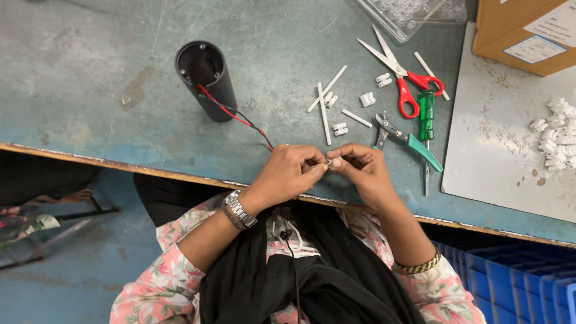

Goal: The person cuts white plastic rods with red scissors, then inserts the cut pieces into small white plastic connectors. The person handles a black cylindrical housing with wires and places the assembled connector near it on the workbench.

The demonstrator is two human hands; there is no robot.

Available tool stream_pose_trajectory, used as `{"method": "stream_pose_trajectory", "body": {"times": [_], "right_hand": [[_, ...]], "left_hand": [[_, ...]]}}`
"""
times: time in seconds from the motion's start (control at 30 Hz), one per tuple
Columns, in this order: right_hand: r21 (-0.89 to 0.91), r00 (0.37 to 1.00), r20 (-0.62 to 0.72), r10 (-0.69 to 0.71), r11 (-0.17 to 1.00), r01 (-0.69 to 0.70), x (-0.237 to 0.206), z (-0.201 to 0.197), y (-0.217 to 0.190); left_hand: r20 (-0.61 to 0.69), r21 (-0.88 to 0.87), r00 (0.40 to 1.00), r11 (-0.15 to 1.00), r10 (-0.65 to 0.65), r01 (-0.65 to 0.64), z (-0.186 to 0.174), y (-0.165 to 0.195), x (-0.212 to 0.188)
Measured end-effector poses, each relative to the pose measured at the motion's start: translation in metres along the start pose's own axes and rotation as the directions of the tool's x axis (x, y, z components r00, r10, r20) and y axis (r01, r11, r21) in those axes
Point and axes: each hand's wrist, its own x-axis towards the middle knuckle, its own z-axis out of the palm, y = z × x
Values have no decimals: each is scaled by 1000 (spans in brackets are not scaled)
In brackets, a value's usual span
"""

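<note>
Both hands meet at the table's (pixel 150 120) near edge. The left hand (pixel 287 174) and right hand (pixel 360 171) pinch one small white connector (pixel 329 162) between their fingertips, fingers closed narrow around it. Red and black wires (pixel 243 119) run from the left hand up to a black tube (pixel 207 81) lying farther back. Beyond the right hand lie green pliers (pixel 408 139), a green screwdriver (pixel 426 120), white sleeves (pixel 324 113) and red scissors (pixel 401 72).
</note>
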Motion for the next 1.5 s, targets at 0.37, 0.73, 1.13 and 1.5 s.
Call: {"method": "stream_pose_trajectory", "body": {"times": [0.37, 0.73, 1.13, 1.5], "right_hand": [[113, 992, 89, 85, 989, -95, 2, -2, -8], [-127, 1000, 7, -21, 992, 21, -2, 7, -3], [-14, 999, -19, 37, 999, -37, -4, 3, -4], [-80, 986, -154, -70, 995, 58, -35, -5, -2]], "left_hand": [[57, 133, 995, 989, -77, 69, -11, 10, 2], [46, 77, 999, 997, -19, 16, -8, 10, -2], [-90, 199, 958, 947, 273, -252, -18, 24, -7], [-545, 721, 607, 693, 578, -14, -87, 30, -61]]}}
